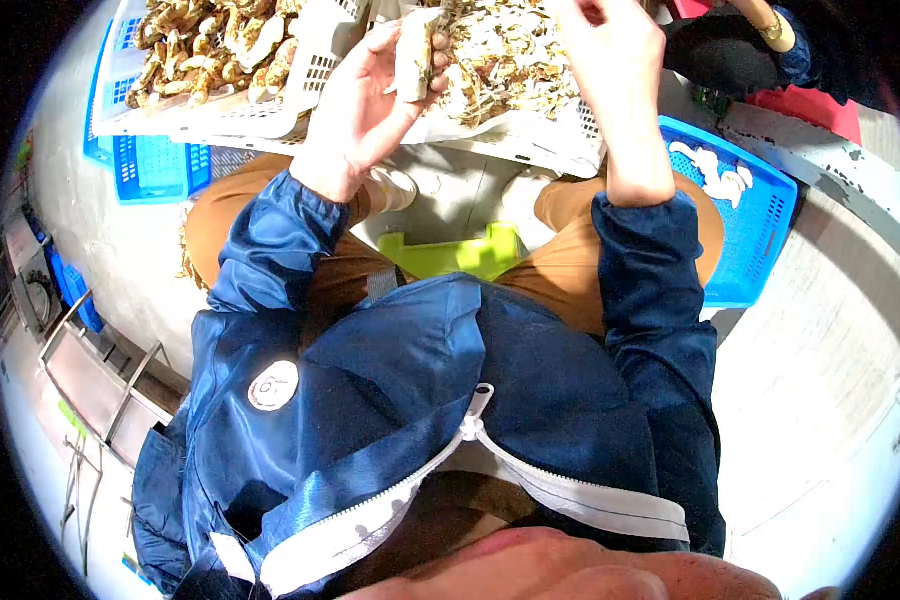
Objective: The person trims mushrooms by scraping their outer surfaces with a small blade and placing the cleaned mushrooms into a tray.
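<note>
My left hand (375, 105) is closed around a pale, thick-stemmed mushroom (415, 55), which stands roughly upright in the fingers. The hand is over the near left corner of a white basket (515, 142) full of pale peelings (490, 75). On the other side of that basket, my right hand (625, 55) is raised with its fingers curled in. The top edge of the view cuts off part of those fingers, so what they hold, if anything, cannot be made out.
Brown, unpeeled mushrooms (220, 50) fill a white basket (200, 122) on the left, above a blue crate (160, 170). At right, a blue basket (750, 250) contains white pieces (715, 175). A green plastic object (455, 257) sits between my legs. Another person's arm (770, 25) shows top right.
</note>
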A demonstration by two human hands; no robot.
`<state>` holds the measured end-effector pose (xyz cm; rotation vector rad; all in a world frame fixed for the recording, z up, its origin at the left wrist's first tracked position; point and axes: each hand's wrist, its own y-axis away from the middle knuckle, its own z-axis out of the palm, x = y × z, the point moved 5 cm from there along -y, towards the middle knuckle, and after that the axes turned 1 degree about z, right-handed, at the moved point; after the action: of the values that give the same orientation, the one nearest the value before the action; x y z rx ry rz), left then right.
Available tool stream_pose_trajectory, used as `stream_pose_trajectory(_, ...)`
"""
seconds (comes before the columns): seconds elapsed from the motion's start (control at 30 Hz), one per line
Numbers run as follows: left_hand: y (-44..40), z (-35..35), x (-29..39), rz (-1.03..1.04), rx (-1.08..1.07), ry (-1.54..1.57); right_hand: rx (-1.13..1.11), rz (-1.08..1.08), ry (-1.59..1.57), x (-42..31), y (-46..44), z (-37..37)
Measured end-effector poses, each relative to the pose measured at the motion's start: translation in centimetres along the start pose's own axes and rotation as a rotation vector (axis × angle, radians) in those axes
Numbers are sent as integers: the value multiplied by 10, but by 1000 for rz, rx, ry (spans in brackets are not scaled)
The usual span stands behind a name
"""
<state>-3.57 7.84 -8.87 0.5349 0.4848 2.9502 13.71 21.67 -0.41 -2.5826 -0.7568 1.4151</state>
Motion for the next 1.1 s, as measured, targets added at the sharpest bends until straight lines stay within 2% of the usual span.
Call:
stream_pose_trajectory(0.03, -3, -6, 1, -21, -133, 48, -143, -24, -92, -4, 6, 9)
stream_pose_trajectory(0.13, 1, -15, 0, 70, 173, -127, -448, -112, -435, -18, 34, 43)
stream_pose_trajectory(0.2, 5, -13, 1, 99, 321, -219, -459, -355, -340, -31, 42, 47)
stream_pose_trajectory(0.3, 6, -11, -2, 100, 369, -263, -492, -190, -380, -28, 45, 50)
stream_pose_trajectory(0.43, 5, -3, -4, 143, 317, -325, -525, -126, -219, -28, 44, 45)
stream_pose_trajectory(0.5, 5, -3, -5, 153, 291, -345, -507, -86, -241, -27, 45, 46)
stream_pose_trajectory(0.6, 5, -5, -5, 144, 313, -315, -479, -38, -283, -24, 44, 46)
stream_pose_trajectory(0.63, 7, -6, -5, 157, 389, -314, -469, -24, -299, -23, 43, 46)
stream_pose_trajectory(0.73, 7, -5, -2, 143, 387, -300, -451, -180, -333, -24, 43, 49)
stream_pose_trajectory(0.83, 7, -3, -1, 190, 389, -342, -470, -226, -339, -25, 45, 51)
stream_pose_trajectory(0.93, 5, -9, -4, 237, 350, -387, -432, -147, -309, -22, 46, 50)
stream_pose_trajectory(1.03, 6, -4, -7, 206, 334, -394, -508, 17, -218, -22, 42, 46)
stream_pose_trajectory(1.1, 6, 0, -6, 220, 329, -431, -482, 10, -242, -22, 42, 45)
